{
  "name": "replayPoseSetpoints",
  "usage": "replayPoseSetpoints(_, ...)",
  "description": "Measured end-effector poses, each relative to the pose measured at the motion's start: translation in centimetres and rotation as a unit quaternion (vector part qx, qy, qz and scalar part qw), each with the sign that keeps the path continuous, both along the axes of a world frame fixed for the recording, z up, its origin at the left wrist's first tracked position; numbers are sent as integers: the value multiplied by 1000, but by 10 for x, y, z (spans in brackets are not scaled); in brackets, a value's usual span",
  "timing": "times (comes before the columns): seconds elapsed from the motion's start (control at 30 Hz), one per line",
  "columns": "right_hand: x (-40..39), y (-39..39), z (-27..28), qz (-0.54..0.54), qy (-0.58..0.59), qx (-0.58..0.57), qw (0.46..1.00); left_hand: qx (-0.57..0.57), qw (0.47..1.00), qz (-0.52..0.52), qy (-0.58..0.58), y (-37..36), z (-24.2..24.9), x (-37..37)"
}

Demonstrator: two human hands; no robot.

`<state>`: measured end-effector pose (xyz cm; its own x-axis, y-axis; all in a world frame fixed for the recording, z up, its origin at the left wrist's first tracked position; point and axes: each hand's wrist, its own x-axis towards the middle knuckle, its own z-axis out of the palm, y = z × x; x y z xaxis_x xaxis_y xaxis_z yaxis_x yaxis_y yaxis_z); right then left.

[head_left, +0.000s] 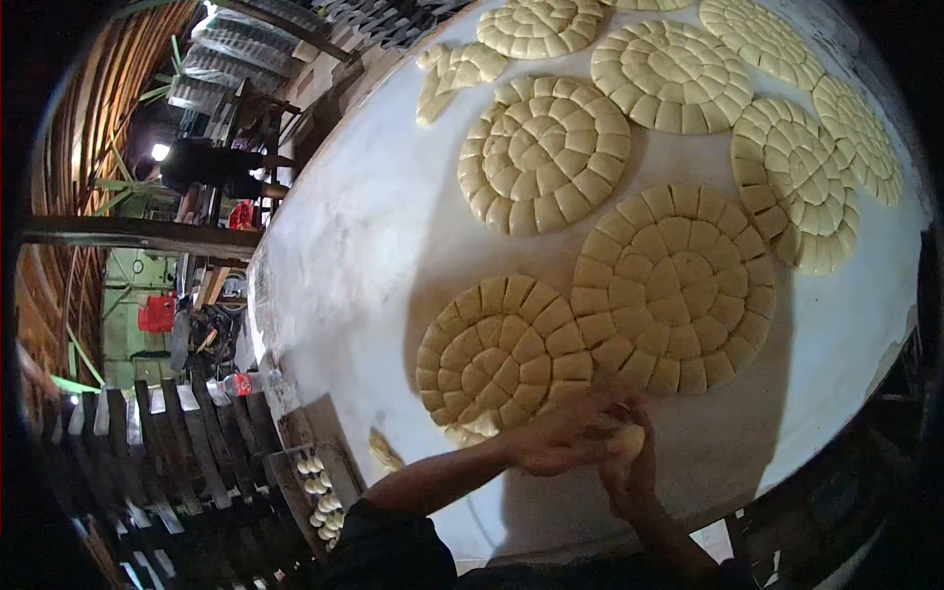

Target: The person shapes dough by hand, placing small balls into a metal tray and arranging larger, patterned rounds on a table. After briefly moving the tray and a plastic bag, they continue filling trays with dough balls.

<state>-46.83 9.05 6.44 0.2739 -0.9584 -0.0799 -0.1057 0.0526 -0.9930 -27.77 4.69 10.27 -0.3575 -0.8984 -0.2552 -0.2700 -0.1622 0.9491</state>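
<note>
My left hand (pixel 560 438) and my right hand (pixel 629 480) come together low in the view, over the near side of the white table. Between them is a small pale piece of dough (pixel 629 442), with the fingers of both hands closed around it. Motion blurs the fingers, and they partly hide the piece. Just beyond the hands lie two flat dough rounds, a smaller one (pixel 503 359) on the left and a larger one (pixel 674 285) on the right. Both are cut into rings of small blocks.
More scored rounds, such as one dough round (pixel 544 154), spread over the far half of the white table (pixel 339 211). Loose dough strips (pixel 457 71) lie at the far left and a scrap (pixel 383 450) near my left arm. A tray (pixel 290 472) holds shaped dough pieces.
</note>
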Motion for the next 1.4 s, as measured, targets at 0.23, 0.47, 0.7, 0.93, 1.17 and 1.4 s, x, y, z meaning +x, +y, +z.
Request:
replayPoseSetpoints(0.23, -52, 45, -32, 40, 122, -106, 986, -67, 928, 326, -168, -134, 5, 142)
replayPoseSetpoints(0.47, -96, 69, -44, 83, 187, -246, 947, 170, 908, 347, -164, -233, -85, 271)
replayPoseSetpoints(0.7, -84, 73, -48, 11, 174, -222, 959, 267, 835, 474, 85, -233, -35, 205)
replayPoseSetpoints(0.93, -79, 67, -33, 3, 204, -264, 943, 309, 810, 482, 127, -224, -59, 218)
replayPoseSetpoints(1.17, -79, 76, -59, -26, 337, -359, 870, 51, 784, 619, -4, -57, -107, 258)
replayPoseSetpoints(1.4, -63, 77, -58, -121, 273, -380, 876, -219, 650, 670, 285, 167, -147, 233)
